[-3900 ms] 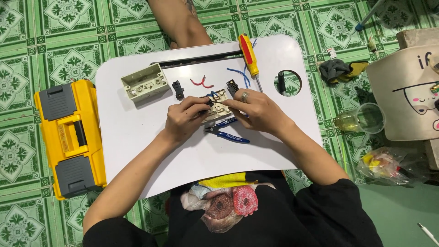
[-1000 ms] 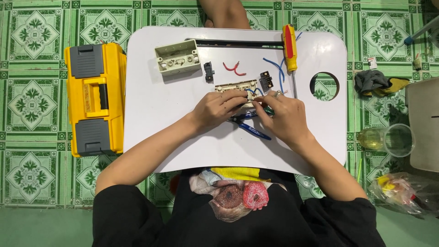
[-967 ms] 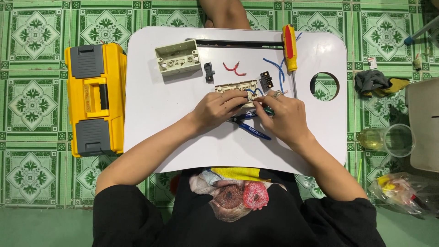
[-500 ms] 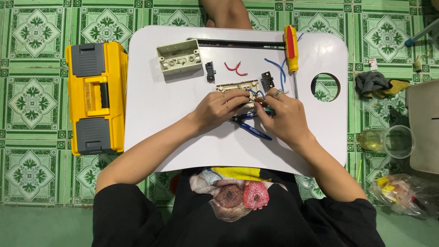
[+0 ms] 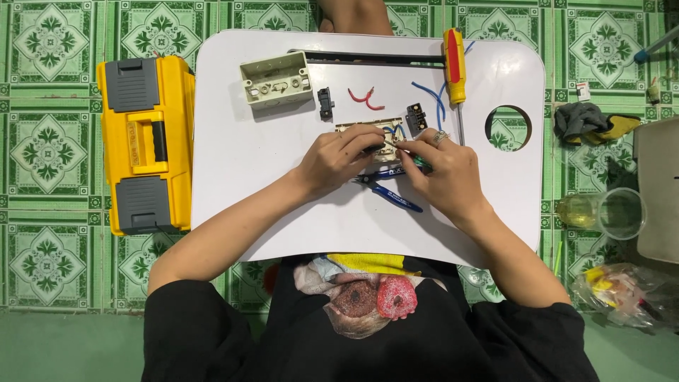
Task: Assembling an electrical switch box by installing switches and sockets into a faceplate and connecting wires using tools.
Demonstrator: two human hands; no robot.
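A cream rectangular switch plate with blue wires (image 5: 368, 130) is pinned at the middle of the white table (image 5: 283, 205) by the left hand (image 5: 338, 157); a thin green-handled tool (image 5: 414, 157) is gripped in the right hand (image 5: 447, 173). Blue-handled pliers (image 5: 392, 192) are seen at 6 o'clock, a cream plastic box (image 5: 276, 79) at 10 o'clock, a red-and-yellow screwdriver (image 5: 455, 67) at 1 o'clock.

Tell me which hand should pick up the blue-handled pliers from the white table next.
Probably the right hand: the blue-handled pliers lie just under its palm, handles pointing toward it. The left hand is pressed on the beige switch plate, steadying it, so it looks less free.
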